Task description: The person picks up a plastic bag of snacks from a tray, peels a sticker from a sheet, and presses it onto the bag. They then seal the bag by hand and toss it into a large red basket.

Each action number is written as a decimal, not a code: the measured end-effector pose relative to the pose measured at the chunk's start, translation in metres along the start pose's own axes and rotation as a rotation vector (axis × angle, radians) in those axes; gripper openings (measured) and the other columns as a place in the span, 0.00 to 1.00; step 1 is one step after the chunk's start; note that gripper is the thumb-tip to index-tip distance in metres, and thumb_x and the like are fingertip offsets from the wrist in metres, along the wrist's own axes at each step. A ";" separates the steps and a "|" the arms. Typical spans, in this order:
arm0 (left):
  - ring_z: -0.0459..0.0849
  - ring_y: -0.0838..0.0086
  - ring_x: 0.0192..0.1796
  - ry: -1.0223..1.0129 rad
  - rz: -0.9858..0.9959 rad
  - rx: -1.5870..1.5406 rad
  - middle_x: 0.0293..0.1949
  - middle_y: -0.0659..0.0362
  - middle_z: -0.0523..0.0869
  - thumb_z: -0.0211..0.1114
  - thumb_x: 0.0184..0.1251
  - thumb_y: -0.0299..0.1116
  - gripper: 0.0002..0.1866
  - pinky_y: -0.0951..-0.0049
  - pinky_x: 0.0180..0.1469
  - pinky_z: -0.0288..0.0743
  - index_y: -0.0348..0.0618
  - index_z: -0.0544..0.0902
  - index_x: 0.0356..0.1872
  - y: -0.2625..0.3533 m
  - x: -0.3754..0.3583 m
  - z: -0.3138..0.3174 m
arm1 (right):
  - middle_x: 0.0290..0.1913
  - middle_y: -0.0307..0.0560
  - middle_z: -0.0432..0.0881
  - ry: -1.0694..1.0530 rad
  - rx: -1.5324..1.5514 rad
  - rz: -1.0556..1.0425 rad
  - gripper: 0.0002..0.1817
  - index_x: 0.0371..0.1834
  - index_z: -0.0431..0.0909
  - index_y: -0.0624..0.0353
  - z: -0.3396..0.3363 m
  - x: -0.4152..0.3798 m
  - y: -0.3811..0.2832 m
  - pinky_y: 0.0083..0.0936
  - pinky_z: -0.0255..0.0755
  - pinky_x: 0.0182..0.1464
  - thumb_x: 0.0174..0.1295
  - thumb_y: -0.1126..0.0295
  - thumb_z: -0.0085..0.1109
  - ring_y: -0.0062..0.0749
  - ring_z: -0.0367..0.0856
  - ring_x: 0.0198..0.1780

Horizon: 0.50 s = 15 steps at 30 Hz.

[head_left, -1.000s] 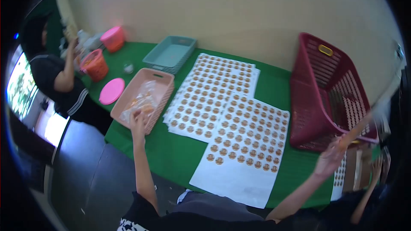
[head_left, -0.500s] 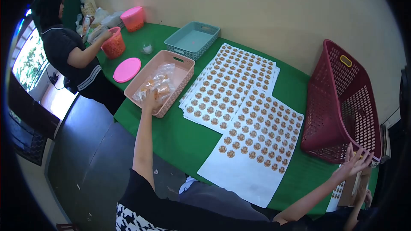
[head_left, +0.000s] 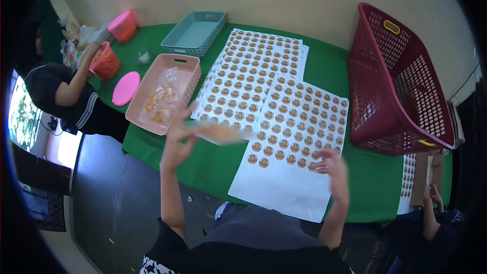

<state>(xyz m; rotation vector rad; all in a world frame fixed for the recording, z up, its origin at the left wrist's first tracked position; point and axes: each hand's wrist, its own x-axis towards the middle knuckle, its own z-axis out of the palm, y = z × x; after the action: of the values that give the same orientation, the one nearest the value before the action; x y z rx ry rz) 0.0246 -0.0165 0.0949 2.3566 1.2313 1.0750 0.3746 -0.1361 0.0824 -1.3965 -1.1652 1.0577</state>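
My left hand (head_left: 177, 142) pinches a small clear plastic packet (head_left: 223, 133) with something orange inside, blurred by motion, over the edge of the sticker sheets. Just left of it sits the pink basket (head_left: 191, 78), where several similar packets (head_left: 165, 96) lie. My right hand (head_left: 336, 175), fingers apart and slightly bent, hovers over the lower right part of the front sheet of round brown stickers (head_left: 284, 187). Nothing shows in that hand. More sticker sheets (head_left: 238, 78) are stacked behind.
A teal basket (head_left: 175, 49) stands at the back, a tall maroon basket (head_left: 357, 116) at right. On the left, a person (head_left: 56, 91) reaches into a pink tub (head_left: 105, 63) near a pink lid (head_left: 126, 89). Another person's hands (head_left: 433, 195) are by a cardboard box (head_left: 420, 177) at far right.
My left hand has come out of the pink basket with a packet and moved right. My right hand has left the maroon basket's rim area and swung left over the stickers. The view has shifted.
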 end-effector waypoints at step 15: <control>0.52 0.65 0.63 0.084 -0.630 -1.321 0.63 0.59 0.49 0.49 0.52 0.61 0.42 0.59 0.61 0.47 0.45 0.47 0.61 0.042 -0.065 0.113 | 0.44 0.51 0.73 -0.388 0.473 0.299 0.24 0.55 0.58 0.66 0.073 -0.007 0.046 0.17 0.74 0.32 0.54 0.76 0.51 0.23 0.76 0.36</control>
<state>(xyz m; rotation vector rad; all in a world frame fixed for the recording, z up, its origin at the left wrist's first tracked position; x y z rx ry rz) 0.1070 -0.0828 0.0077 0.8657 0.7432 1.1756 0.3075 -0.1341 0.0276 -1.0300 -0.8967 1.7481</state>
